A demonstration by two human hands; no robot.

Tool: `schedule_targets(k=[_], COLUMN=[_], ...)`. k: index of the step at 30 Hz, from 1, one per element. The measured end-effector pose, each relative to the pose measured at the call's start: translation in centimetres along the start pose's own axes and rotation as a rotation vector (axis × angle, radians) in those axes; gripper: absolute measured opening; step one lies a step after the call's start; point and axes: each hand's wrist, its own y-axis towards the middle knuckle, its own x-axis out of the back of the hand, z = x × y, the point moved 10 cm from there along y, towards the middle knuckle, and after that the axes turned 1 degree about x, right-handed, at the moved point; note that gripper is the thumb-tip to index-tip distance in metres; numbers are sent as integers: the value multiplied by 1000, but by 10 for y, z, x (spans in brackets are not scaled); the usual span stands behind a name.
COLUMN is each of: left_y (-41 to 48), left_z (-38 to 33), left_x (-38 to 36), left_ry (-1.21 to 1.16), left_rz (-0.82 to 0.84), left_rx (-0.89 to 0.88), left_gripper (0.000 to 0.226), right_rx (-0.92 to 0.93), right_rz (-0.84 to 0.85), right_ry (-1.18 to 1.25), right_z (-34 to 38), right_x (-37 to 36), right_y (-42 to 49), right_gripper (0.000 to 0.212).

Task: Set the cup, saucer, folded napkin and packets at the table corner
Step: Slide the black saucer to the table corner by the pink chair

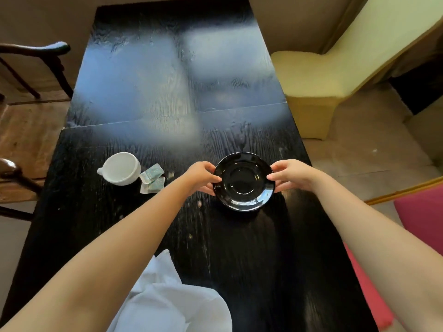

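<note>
A glossy black saucer (243, 182) is over the right side of the black table (167, 80), close to its right edge. My left hand (202, 177) grips the saucer's left rim and my right hand (291, 174) grips its right rim. A white cup (121, 168) stands to the left, its handle pointing left. Two pale green packets (151, 178) lie just right of the cup, overlapping each other. A crumpled white napkin (172, 298) lies at the near edge, partly under my left forearm.
A pale yellow upholstered chair (318, 75) stands at the table's right side. A pink cushioned seat (422, 212) is at the near right. Dark wooden chairs (36, 56) stand along the left side.
</note>
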Motion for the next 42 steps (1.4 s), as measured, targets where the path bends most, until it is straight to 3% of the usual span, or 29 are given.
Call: schedule_targets(k=[8,11,14,26,36,42], left_y=[-29,-39,-42,-53,-63,-72], left_z=[-7,-8,-1,-4,-9,-13], left_x=[-103,-146,-186,-286,-310,-306], left_ry=[96,189,281,709,845,940], left_rz=[123,167,202,249,287,317], left_rx=[-22,-48,-69,-313,-414,-449], left_gripper=[22,28,35,29,28,29], right_rx=[-82,-105,-123,-185,-210,-243], right_rz=[-278,-421,-512,-899,-899,-733], right_ry=[450,623,761,1084,1048,960], right_z=[-128,-176,-216,-304,-314,-303], right_x=[9,1,-15,-80,-85,-81], right_y=[-109,-149,-181,-241,-254,-257], right_gripper=[16,9,16,23,23,25])
